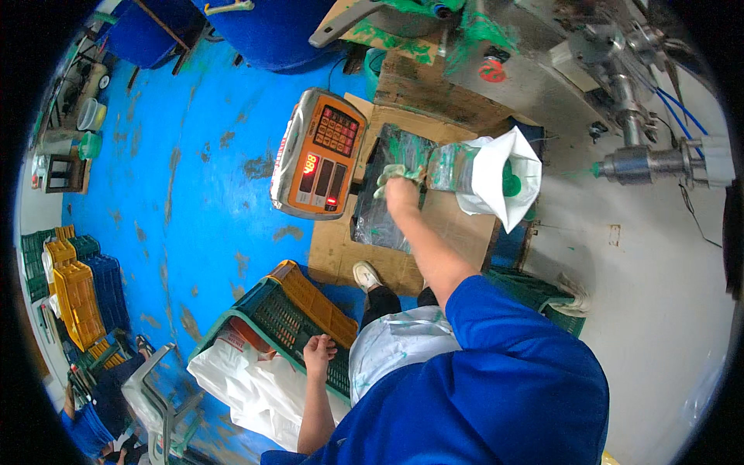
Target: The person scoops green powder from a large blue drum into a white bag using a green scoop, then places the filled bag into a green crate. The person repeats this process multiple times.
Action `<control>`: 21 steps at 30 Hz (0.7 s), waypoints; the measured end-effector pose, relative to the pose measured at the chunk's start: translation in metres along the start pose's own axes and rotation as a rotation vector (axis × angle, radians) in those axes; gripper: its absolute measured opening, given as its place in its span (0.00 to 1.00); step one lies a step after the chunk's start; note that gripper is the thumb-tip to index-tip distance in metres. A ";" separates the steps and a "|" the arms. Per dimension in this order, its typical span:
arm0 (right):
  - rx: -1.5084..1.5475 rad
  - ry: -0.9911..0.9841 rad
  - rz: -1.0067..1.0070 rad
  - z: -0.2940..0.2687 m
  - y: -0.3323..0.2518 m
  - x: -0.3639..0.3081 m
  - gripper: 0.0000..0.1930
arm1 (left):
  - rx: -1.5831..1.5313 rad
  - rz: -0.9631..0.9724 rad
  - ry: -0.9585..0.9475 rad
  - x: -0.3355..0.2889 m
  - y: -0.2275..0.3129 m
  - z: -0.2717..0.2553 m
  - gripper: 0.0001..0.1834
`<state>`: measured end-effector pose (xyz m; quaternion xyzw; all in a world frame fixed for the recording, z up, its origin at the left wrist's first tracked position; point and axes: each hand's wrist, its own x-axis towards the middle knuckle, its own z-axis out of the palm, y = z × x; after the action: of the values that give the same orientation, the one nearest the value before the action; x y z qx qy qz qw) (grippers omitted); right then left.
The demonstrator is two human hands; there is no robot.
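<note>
My right hand (pixel 401 194) reaches over a dark platform (pixel 387 229) smeared with green. Something pale and green-stained, cloth or glove, covers its fingers, so their grip is unclear. Close by on the right is a see-through, green-smeared container (pixel 449 168). It meets a white bag (pixel 521 159), whose open mouth shows green inside. Beside the platform, an orange scale display (pixel 339 139) with a keypad has its red digits lit. My left hand (pixel 318 356) hangs by a green crate (pixel 298 333), fingertips pinched together; whatever they hold is too small to name.
A yellow crate (pixel 314 298) stands behind the green one, with a white sack (pixel 248 391) alongside. Metal machinery with a nozzle (pixel 620 167) juts in from the right. Blue tubs (pixel 271 35) line the far side. Another person (pixel 97 418) is at lower left near a grey chair (pixel 151 395).
</note>
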<state>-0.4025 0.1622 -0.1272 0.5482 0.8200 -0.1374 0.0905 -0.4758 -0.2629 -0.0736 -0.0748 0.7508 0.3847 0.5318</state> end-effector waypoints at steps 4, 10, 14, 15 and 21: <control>0.102 -0.137 -0.011 -0.010 0.005 -0.032 0.09 | 0.020 0.047 0.011 -0.011 0.008 0.009 0.15; 0.333 -0.014 -0.303 -0.100 0.025 -0.024 0.08 | 0.080 0.005 0.048 -0.032 0.005 0.019 0.12; -0.064 0.072 -0.425 -0.155 0.044 0.014 0.06 | 0.120 0.046 0.051 -0.040 -0.006 0.026 0.15; -0.169 0.072 -0.441 -0.158 0.051 0.018 0.06 | 0.118 0.048 0.050 -0.041 -0.009 0.029 0.15; -0.281 -0.041 -0.442 -0.122 0.066 -0.013 0.06 | 0.131 0.065 0.070 -0.046 -0.017 0.041 0.14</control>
<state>-0.3365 0.2137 -0.0161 0.3349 0.9289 -0.0495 0.1501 -0.4165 -0.2612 -0.0482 -0.0287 0.7945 0.3489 0.4962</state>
